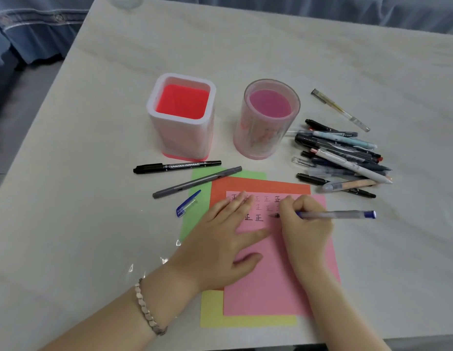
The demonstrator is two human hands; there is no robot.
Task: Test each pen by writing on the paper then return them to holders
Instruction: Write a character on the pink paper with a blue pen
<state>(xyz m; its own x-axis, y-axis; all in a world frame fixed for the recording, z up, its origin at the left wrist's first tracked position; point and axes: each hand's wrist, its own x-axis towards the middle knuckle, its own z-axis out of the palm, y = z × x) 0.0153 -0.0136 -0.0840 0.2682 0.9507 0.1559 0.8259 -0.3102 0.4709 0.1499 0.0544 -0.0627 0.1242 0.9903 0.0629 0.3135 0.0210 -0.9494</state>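
My right hand grips a clear pen with a blue end, its tip touching the pink paper beside rows of written characters. My left hand lies flat with fingers spread, pressing the pink sheet down. The pen's blue cap lies left of the papers. A square white holder with a red inside and a round clear pink holder stand behind the papers, and I see no pens in either.
A pile of several pens lies right of the round holder, with one clear pen apart behind it. A black double marker and a grey pen lie by the square holder. Orange, green and yellow sheets sit under the pink one.
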